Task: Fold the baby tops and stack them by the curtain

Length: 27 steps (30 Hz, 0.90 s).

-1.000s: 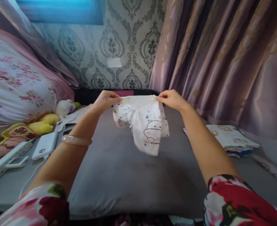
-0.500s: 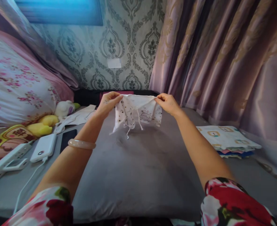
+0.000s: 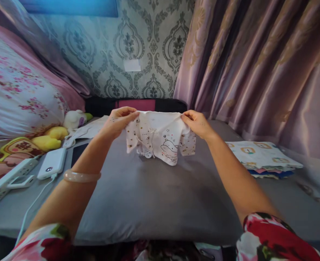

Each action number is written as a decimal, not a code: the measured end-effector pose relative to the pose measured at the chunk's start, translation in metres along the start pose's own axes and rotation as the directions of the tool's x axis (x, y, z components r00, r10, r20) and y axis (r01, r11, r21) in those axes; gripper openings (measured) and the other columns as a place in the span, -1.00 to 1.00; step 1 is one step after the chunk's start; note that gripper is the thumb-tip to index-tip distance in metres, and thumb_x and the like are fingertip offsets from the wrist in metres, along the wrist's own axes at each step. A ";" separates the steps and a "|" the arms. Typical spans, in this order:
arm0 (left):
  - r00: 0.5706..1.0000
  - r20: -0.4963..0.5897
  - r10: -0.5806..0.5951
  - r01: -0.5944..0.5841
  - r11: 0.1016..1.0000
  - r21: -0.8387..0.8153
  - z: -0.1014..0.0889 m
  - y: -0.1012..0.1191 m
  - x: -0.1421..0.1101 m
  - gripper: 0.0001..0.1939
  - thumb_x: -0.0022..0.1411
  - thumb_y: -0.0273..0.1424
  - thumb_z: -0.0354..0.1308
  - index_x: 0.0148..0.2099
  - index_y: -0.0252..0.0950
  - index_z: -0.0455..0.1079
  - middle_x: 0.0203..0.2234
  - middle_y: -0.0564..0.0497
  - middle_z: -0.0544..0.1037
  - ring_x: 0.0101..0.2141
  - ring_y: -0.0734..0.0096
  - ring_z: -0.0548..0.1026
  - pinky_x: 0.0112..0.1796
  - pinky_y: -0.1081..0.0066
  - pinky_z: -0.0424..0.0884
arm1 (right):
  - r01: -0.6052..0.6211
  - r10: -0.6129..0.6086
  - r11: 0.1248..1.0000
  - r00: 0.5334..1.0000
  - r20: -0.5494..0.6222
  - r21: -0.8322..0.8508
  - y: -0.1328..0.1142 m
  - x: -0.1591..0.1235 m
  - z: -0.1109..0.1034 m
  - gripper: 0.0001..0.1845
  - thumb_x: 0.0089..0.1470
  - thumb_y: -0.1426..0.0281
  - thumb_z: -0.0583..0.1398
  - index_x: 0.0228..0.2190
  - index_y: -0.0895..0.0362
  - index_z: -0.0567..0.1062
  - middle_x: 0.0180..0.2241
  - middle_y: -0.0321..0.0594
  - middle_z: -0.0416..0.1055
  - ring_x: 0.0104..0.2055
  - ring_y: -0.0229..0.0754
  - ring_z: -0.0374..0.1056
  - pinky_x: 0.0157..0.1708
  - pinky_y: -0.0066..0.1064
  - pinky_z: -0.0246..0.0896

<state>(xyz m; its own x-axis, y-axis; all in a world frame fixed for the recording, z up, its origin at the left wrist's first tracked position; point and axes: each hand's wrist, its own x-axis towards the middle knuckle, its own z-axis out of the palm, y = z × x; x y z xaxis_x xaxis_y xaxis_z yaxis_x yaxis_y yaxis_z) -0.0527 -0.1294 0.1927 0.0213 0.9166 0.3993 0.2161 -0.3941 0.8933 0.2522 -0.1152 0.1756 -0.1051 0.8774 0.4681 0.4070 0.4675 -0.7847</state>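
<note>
A small white baby shirt (image 3: pixel 160 139) with printed spots, a cartoon animal on its front and thin tie strings hangs between my hands over the grey bed surface (image 3: pixel 154 203). My left hand (image 3: pixel 122 119) pinches its upper left corner between thumb and fingers. At the upper right corner, my right hand (image 3: pixel 195 122) grips the cloth the same way. The top edge is stretched nearly straight, and both sleeves droop outside the body of the shirt. Whether the hem touches the bed I cannot tell.
Folded cloths (image 3: pixel 266 157) are stacked at the right. On the left lie a power strip (image 3: pixel 10 181), a white power bank (image 3: pixel 52 163) with a cable, a dark phone (image 3: pixel 78 154), plush toys (image 3: pixel 49 137) and a pale garment (image 3: pixel 87 128). Curtains (image 3: pixel 244 65) hang behind.
The shirt has swung open and hangs flatter, its front print and both sleeves now showing. Both hands keep their hold. The view has tilted slightly downward.
</note>
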 end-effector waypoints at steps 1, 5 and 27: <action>1.000 0.018 -0.026 0.025 0.999 0.019 -0.005 0.008 -0.006 -0.66 0.00 -0.13 0.32 -0.27 -0.28 0.49 -0.49 0.00 0.53 -0.48 0.44 0.45 -0.48 0.45 0.35 | -0.014 0.014 1.000 1.000 0.020 0.012 -0.006 -0.005 -0.003 -0.62 0.06 0.05 0.21 -0.33 0.14 0.48 -0.39 -0.24 0.45 -0.37 -0.24 0.32 -0.43 -0.40 0.22; 0.995 0.038 -0.093 0.086 0.986 0.145 -0.026 0.039 -0.016 -0.65 0.04 -0.11 0.30 -0.22 -0.25 0.54 -0.50 -0.01 0.54 -0.43 0.33 0.51 -0.44 0.38 0.41 | -0.021 0.018 0.997 0.998 0.052 0.075 -0.028 -0.013 -0.016 -0.62 0.03 0.04 0.26 -0.31 0.10 0.52 -0.38 -0.22 0.47 -0.36 -0.20 0.36 -0.43 -0.37 0.28; 0.946 0.105 -0.306 0.092 0.565 0.820 0.075 -0.172 0.016 -0.70 0.30 -0.34 -0.02 -0.07 -0.25 0.50 -0.11 -0.16 0.59 -0.10 0.19 0.49 -0.11 0.29 0.32 | -0.177 0.368 0.707 0.919 0.143 -0.684 0.132 -0.016 0.085 -0.69 0.30 0.28 0.02 -0.09 0.10 0.49 -0.08 -0.03 0.50 -0.03 -0.04 0.40 -0.15 -0.36 0.17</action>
<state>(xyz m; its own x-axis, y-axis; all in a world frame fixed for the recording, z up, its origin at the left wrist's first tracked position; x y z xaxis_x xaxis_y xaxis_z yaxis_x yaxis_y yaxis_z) -0.0163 -0.0423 0.0302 0.0563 0.9950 0.0824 0.9246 -0.0831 0.3718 0.2309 -0.0580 0.0303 -0.0767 0.9935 0.0838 0.9275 0.1019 -0.3598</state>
